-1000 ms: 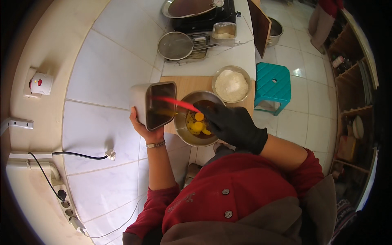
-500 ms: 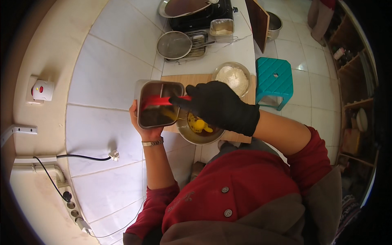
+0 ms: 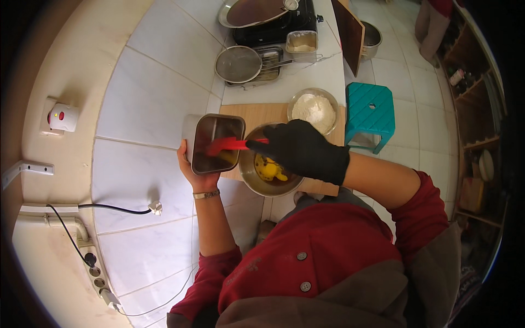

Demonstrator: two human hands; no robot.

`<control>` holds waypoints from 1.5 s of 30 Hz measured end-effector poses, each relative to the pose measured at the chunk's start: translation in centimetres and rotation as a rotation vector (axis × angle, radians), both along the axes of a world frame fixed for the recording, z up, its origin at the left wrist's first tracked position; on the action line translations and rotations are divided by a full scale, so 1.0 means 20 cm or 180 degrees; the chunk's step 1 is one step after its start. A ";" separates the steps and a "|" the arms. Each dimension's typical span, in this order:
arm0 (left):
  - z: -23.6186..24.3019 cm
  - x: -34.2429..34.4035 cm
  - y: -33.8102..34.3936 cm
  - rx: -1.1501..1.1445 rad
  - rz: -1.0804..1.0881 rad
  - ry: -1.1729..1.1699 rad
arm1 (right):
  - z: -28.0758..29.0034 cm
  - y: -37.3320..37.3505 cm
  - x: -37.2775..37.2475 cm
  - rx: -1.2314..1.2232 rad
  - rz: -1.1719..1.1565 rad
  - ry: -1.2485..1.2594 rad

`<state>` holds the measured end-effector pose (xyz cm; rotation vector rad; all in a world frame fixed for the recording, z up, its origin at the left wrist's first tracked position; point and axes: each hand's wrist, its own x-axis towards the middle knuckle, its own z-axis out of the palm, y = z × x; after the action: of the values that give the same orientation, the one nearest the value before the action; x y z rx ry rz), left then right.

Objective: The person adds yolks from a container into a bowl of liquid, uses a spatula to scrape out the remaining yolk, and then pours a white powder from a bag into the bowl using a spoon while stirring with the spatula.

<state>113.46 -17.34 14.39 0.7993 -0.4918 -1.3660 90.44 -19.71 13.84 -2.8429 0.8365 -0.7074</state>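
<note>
My left hand [image 3: 190,164] grips a square metal container [image 3: 217,143], holding it tilted beside and partly over a steel bowl [image 3: 252,172]. My right hand [image 3: 295,147], in a black glove, is closed on a red spatula [image 3: 235,144] whose head reaches inside the container. The bowl holds egg yolks [image 3: 269,168] in a dark mixture, partly hidden by my right hand. Behind it, a bowl of white powder [image 3: 315,111] rests on a wooden board [image 3: 251,112].
A sieve [image 3: 238,64], a black appliance [image 3: 262,34] with a pan [image 3: 250,10] on it, and a small tin [image 3: 301,42] stand on the counter. To the right are a teal stool [image 3: 369,112], a pot [image 3: 371,41], shelves [image 3: 474,186] and another person's legs [image 3: 429,35].
My right hand and spatula have moved leftward since a second ago, the spatula head shifting within the container. My left hand has moved slightly right, the container now more upward-facing than at first.
</note>
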 end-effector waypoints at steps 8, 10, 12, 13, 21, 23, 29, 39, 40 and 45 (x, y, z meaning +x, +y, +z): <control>-0.05 0.04 -0.02 -0.0038 0.0060 -0.0051 | -0.01 0.00 0.00 -0.0158 -0.0026 -0.0192; 0.00 0.03 -0.01 0.0006 0.0092 0.0071 | -0.08 0.00 -0.02 -0.0144 0.0007 0.0013; 0.00 0.01 0.00 -0.0050 0.0060 0.0047 | 0.03 0.02 -0.04 -0.0209 -0.0016 -0.0184; 0.00 0.01 0.01 -0.0108 0.0032 0.0024 | 0.07 0.02 -0.04 -0.0274 -0.0036 -0.0381; -0.02 0.01 -0.03 0.0027 0.0179 -0.0022 | -0.08 0.01 -0.01 -0.0081 -0.0609 -0.0115; -0.03 0.01 -0.03 0.0053 0.0123 0.0011 | -0.06 0.02 -0.01 -0.0099 -0.0502 -0.0266; -0.06 0.07 -0.04 -0.0209 0.0285 -0.0126 | -0.05 -0.01 0.00 0.0323 -0.0733 -0.0329; -0.08 0.06 0.01 -0.0311 0.0361 -0.0095 | -0.11 0.05 -0.06 0.0560 -0.0122 -0.0178; -0.07 0.06 0.01 -0.0334 0.0351 -0.0089 | -0.06 0.03 -0.08 0.0883 -0.0009 -0.0367; -0.12 0.08 0.00 -0.0448 0.0365 -0.0092 | -0.01 -0.05 -0.04 0.1219 -0.0198 -0.0010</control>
<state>114.99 -17.25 12.09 0.7215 -0.5503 -1.2019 89.65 -20.76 13.58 -2.4838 0.9472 -0.4940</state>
